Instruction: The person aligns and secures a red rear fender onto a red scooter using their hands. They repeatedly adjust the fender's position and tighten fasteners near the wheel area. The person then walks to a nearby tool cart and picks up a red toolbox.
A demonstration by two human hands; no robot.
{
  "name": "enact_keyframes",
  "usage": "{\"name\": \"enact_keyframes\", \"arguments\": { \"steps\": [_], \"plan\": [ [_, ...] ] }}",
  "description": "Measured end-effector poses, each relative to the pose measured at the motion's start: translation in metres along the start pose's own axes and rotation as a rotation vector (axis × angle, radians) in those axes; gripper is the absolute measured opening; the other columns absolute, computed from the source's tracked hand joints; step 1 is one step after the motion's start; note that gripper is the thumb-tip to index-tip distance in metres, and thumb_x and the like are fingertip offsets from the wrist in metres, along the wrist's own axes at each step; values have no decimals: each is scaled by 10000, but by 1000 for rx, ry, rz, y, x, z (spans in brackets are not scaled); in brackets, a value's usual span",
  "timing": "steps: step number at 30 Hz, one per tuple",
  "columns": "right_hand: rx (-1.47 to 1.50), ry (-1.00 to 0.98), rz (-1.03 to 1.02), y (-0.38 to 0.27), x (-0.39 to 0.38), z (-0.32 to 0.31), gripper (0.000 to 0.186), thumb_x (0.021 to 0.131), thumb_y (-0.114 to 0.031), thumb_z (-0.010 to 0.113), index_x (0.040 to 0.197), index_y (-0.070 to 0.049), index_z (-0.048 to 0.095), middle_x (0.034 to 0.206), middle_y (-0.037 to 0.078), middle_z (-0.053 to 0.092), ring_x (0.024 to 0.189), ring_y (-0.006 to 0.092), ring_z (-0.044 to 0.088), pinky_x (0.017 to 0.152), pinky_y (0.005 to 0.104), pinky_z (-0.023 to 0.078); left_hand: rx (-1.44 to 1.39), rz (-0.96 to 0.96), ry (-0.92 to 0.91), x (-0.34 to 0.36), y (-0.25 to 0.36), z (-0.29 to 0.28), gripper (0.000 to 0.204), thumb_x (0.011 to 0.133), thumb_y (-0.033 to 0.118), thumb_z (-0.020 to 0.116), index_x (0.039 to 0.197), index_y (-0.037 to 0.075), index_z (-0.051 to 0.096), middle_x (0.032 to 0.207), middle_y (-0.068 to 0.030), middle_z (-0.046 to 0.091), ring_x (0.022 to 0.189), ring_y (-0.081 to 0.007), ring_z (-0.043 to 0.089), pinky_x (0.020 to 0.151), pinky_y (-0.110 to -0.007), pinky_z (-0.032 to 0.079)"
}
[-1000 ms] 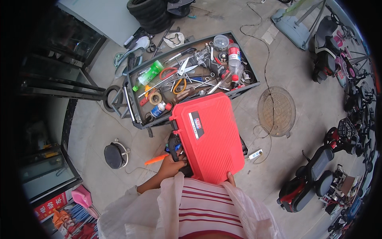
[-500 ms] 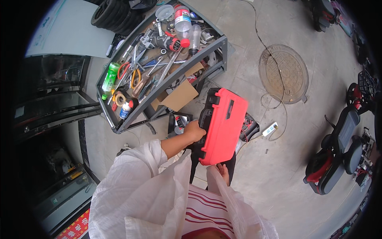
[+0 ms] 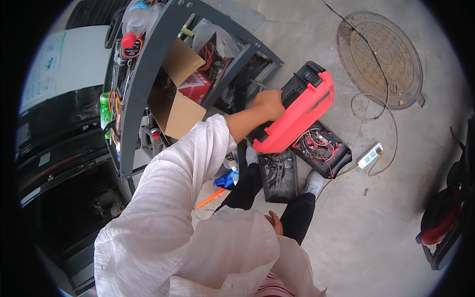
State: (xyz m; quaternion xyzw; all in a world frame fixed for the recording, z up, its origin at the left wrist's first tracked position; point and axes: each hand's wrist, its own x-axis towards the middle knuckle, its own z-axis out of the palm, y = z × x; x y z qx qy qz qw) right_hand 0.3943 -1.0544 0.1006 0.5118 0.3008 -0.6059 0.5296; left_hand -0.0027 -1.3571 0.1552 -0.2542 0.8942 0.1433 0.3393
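Note:
My left hand (image 3: 269,104) is closed on the black handle side of a red plastic tool case (image 3: 302,116). The case hangs tilted above the floor, over part of two open black trays. One tray (image 3: 339,161) holds tangled red and pale wires; the other tray (image 3: 279,180) holds dusty dark items I cannot make out. My right hand (image 3: 275,222) hangs near my thigh, partly covered by the white sleeve. Its visible fingers are loosely apart, with nothing seen in them.
A grey metal tool cart (image 3: 136,94) stands at left, with an open cardboard box (image 3: 185,116) on its lower shelf. A white power strip (image 3: 370,155) and its cable lie on the floor at right, near a round manhole cover (image 3: 381,59). A red-and-black scooter (image 3: 440,218) stands far right.
My left hand has carried the red case farther forward and to the right, away from my body. My right hand is now apart from the case's lower edge. The floor trays have come into view.

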Motion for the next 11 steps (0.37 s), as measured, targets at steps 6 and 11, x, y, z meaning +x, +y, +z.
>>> {"name": "enact_keyframes", "arguments": {
  "steps": [6, 11],
  "plan": [
    [-76, -7, -55, 3, 27, 2, 558, 892, -470, 574, 1274, -65, 544, 959, 72, 645, 831, 176, 592, 691, 294, 435, -18, 52, 285, 72, 41, 29, 459, 775, 109, 555, 1229, 134, 616, 1059, -180, 674, 997, -355, 646, 866, -434, 516],
    [-133, -8, -65, 22, 37, -3, 562, 895, -474, 568, 1274, -60, 541, 953, 71, 632, 838, 184, 589, 726, 325, 464, 7, 38, 316, 118, 63, 34, 416, 780, 155, 558, 1186, 145, 648, 1080, -157, 680, 1018, -345, 649, 865, -425, 521]
  ]
}}
